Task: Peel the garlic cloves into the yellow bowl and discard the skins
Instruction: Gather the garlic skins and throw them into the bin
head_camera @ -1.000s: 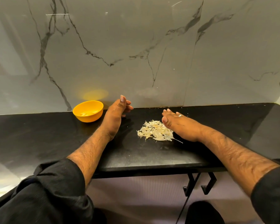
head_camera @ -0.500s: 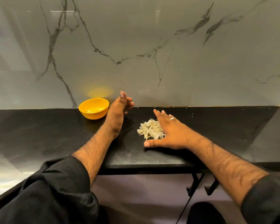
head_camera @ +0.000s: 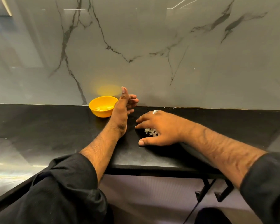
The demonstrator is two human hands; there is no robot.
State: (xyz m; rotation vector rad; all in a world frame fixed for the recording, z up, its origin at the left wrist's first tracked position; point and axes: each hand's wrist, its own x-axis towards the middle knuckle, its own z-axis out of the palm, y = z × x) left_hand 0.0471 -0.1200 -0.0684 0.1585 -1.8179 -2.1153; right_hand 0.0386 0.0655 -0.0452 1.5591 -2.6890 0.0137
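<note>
Several pale garlic skins (head_camera: 150, 132) lie heaped on the black counter (head_camera: 55, 126), mostly covered by the right hand (head_camera: 162, 126), whose fingers are spread flat over them with the thumb stretched toward the counter's near edge. Just left, the left hand (head_camera: 122, 110) stands on its edge, thumb up, fingers loosely curled, holding nothing. Behind it, touching, sits the yellow bowl (head_camera: 102, 106) with peeled cloves (head_camera: 103, 108) inside, near the marble wall (head_camera: 152, 46).

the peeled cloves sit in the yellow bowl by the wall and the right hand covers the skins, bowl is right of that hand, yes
No, one slip: the head view shows the round yellow plastic bowl to the left of the right hand, not right. The rest stands: peeled cloves lie inside it and that hand covers the pale skins.
</note>
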